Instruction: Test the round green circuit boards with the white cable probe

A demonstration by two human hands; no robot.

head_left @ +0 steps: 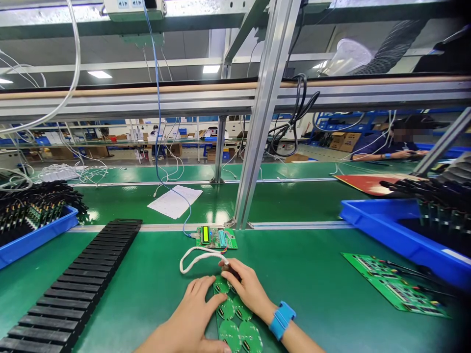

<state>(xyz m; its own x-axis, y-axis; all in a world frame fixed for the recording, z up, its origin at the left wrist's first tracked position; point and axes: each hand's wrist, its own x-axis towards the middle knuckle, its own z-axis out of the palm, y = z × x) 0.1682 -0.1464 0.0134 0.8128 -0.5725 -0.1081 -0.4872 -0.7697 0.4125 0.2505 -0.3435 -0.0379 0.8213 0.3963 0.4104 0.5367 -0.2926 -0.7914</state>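
A green circuit board panel with several round boards in it lies in front of me on the green mat. My left hand rests along its left edge, fingers stretched out and the thumb over the panel. At the panel's far end my right hand, a blue wristband on its wrist, pinches the plug-like end of a white cable. My fingers hide most of that end, so its exact kind does not show. The cable loops back to a small green test board with a lit yellow-green display and a blue socket.
A long black slotted rack lies at left, near a blue tray of wired boards. To the right are a green board panel with wires and another blue tray. A metal post stands ahead; a person's arm is at far right.
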